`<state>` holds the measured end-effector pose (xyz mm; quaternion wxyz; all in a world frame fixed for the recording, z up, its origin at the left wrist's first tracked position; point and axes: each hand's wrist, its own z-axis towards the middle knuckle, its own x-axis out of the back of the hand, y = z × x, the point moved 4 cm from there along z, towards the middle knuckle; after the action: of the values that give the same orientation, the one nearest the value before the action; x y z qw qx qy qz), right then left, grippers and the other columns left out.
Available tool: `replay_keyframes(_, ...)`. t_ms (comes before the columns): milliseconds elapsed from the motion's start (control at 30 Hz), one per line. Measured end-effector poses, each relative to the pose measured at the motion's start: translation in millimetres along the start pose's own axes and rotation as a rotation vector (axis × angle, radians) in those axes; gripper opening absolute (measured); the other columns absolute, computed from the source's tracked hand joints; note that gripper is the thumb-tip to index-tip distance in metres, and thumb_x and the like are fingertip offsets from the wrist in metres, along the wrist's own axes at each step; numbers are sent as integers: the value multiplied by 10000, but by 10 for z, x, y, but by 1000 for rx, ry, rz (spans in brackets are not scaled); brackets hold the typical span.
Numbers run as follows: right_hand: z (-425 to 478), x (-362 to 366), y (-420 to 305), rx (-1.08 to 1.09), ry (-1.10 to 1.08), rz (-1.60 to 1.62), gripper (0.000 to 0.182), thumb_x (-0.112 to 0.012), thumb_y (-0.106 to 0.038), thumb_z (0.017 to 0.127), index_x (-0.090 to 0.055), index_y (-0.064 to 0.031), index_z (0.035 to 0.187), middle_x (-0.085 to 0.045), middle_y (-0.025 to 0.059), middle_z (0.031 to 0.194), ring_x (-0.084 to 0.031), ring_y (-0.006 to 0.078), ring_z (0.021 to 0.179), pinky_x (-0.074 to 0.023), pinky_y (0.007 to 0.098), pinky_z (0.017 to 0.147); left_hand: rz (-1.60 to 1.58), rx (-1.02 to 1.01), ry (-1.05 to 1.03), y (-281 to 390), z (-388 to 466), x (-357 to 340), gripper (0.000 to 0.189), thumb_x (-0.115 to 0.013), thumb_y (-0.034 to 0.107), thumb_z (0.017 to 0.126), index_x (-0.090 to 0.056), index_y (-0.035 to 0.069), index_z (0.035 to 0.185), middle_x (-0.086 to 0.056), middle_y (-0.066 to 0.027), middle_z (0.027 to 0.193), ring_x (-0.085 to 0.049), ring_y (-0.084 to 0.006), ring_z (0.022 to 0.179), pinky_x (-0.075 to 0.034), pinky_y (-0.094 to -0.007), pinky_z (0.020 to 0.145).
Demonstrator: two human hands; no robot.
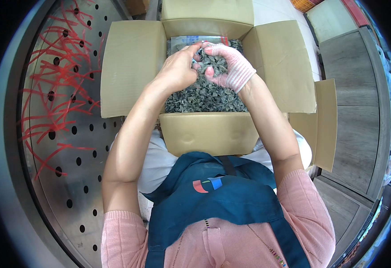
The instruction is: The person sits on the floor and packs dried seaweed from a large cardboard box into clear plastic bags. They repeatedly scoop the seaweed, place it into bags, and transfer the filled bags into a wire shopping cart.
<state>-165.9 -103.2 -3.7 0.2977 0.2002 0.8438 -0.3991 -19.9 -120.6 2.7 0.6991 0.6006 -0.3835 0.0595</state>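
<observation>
Both hands meet over an open cardboard box [208,134] that holds many dark, curled dried pieces [205,98], possibly dried fungus. My right hand [234,65], in a pink-and-white striped knit glove, curls around a clump of these dried pieces [215,62]. My bare left hand [178,68] is at the clump's left side, its fingertips close to the glove's. Bits of blue and clear material show by the left fingers; whether they grip it is unclear. Behind the hands, a clear plastic bag [182,42] with blue and red print lies on the dried pieces.
The box flaps [131,67] are folded outward. At left stands a perforated metal panel [81,207] with red strands [61,67] across it. Grey wood-look cabinet doors [352,134] are at right. An orange crate [304,5] sits at the far right.
</observation>
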Motion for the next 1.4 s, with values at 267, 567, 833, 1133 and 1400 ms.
replay_keyframes(267,133,-232,-7,180,160,-260,345,-757,-223,831,-636,-99,1129,-615,96,1136,-571,227,1067,-501,492,898,30,7,29,-73,26,37,687,-620,1,691,-499,11,1367,-658,-223,1134,-636,-311,1079,-482,-370,934)
replay_keyframes(567,179,-197,-80,439,132,-811,408,-729,-326,862,-651,-70,1170,-645,64,1022,-609,161,910,-487,287,710,74,75,53,-193,-14,139,735,-620,0,690,-468,1,1409,-702,-181,932,-680,-211,735,-523,-348,754)
replay_keyframes(833,601,548,334,326,107,-1856,275,-575,-292,877,-712,-80,985,-709,120,847,-669,243,757,-527,341,732,-23,106,177,-203,-2,378,734,-593,-9,739,-431,26,1453,-699,-157,1091,-626,-140,637,-515,-313,719)
replay_keyframes(1133,944,186,1228,547,-323,-2455,459,-667,-511,748,-708,-188,1070,-546,115,1279,-437,397,1249,-404,548,962,133,193,215,-734,17,408,728,-608,15,689,-493,58,1406,-681,-236,1050,-649,-368,1049,-493,-410,931)
replay_keyframes(1400,448,745,869,465,-253,-2293,333,-627,-440,797,-688,-180,997,-604,110,1064,-583,348,986,-502,494,820,264,239,136,-773,-33,441,610,-639,8,691,-570,64,1295,-686,-234,1001,-641,-403,1009,-505,-450,878)
